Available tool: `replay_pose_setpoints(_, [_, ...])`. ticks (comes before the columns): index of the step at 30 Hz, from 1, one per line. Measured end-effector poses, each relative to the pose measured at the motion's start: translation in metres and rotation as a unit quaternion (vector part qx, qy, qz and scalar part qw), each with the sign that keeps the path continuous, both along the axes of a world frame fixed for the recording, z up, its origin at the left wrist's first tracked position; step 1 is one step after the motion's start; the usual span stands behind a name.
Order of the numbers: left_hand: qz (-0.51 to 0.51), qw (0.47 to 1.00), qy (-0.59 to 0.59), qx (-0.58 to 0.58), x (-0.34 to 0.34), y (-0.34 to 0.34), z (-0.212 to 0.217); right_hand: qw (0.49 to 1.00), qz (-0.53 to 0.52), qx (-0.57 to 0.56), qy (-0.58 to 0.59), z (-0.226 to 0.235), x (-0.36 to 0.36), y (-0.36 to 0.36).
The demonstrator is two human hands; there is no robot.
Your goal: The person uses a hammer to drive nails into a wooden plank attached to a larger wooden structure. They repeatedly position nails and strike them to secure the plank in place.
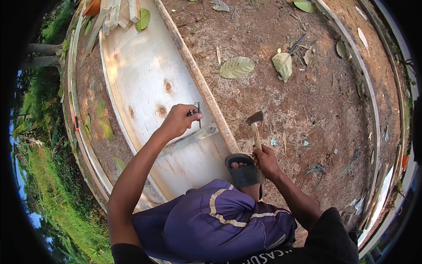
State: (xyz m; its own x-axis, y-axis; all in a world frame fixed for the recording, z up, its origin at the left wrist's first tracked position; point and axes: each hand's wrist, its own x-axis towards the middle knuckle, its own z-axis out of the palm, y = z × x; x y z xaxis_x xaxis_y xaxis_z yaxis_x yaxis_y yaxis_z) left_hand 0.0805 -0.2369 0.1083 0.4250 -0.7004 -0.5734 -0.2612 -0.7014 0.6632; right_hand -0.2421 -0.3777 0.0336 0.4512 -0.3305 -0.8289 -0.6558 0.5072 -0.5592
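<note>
My left hand (180, 119) is closed over the plywood panel (154, 75), pinching dark nails (199, 113) between thumb and fingers. One long nail stands out nearly upright from the fingertips. Beneath that hand a wooden crosspiece (189, 140) spans the panel between its side rails. To the right, my right hand (266, 162) grips the wooden handle of a hammer (254, 118) with a dark metal head, held above the dirt. The fingers wrap around the handle, whose lower end is partly hidden by the hand. The hammer is apart from the nails.
My sandaled foot (243, 170) is beside the right rail (200, 81). Wooden offcuts (118, 13) lie at the panel's far end. Dry leaves (237, 67) and scraps are scattered over the dirt. Long boards (372, 110) lie at the right; greenery (52, 189) borders the left.
</note>
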Motion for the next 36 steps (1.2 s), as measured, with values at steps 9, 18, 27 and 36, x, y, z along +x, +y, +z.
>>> replay_pose_setpoints(9, [-0.318, 0.941, -0.102, 0.056, -0.045, -0.138, -0.086, 0.998, -0.024, 0.025, -0.051, -0.029, -0.023, -0.014])
replay_pose_setpoints(18, [-0.357, 0.928, -0.085, 0.064, -0.038, -0.139, -0.101, 0.969, -0.163, 0.141, -0.118, -0.004, -0.026, -0.020])
replay_pose_setpoints(27, [-0.395, 0.914, -0.090, 0.009, -0.042, -0.134, -0.107, 0.946, -0.188, 0.246, -0.094, -0.019, -0.043, -0.008])
replay_pose_setpoints(36, [-0.375, 0.922, -0.092, 0.011, -0.040, -0.130, -0.120, 0.914, -0.220, 0.326, -0.102, -0.017, -0.054, -0.002])
